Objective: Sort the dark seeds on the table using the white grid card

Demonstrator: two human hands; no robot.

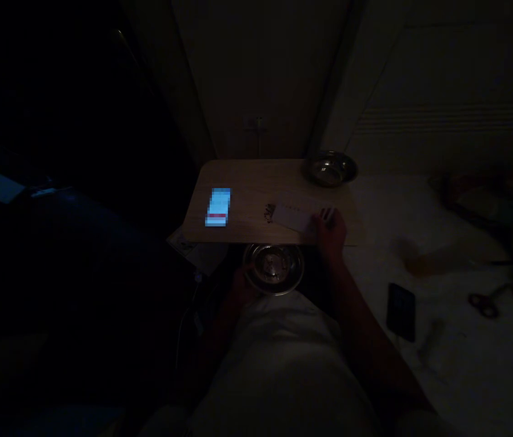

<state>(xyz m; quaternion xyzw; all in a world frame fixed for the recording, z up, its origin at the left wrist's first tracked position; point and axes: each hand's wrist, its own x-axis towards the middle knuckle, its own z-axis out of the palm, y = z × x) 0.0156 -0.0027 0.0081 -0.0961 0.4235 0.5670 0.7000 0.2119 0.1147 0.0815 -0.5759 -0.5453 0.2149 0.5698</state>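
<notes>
In dim light, my left hand [245,282] grips the left rim of a shiny metal bowl [299,267], held just below the near edge of a small wooden table [247,173]. A few small dark bits lie in the bowl. My right hand [331,233] is closed on the right end of a flat white card [293,217], which lies low over the tabletop. Beside the card's left end is a little cluster of small dark pieces [268,212]; I cannot make out what they are.
A lit phone [218,207] lies on the table's left side. Another metal bowl [331,169] stands at its back right corner. On the pale bedding to the right are a dark phone [401,311] and scissors [484,305]. A wall socket [255,122] is behind.
</notes>
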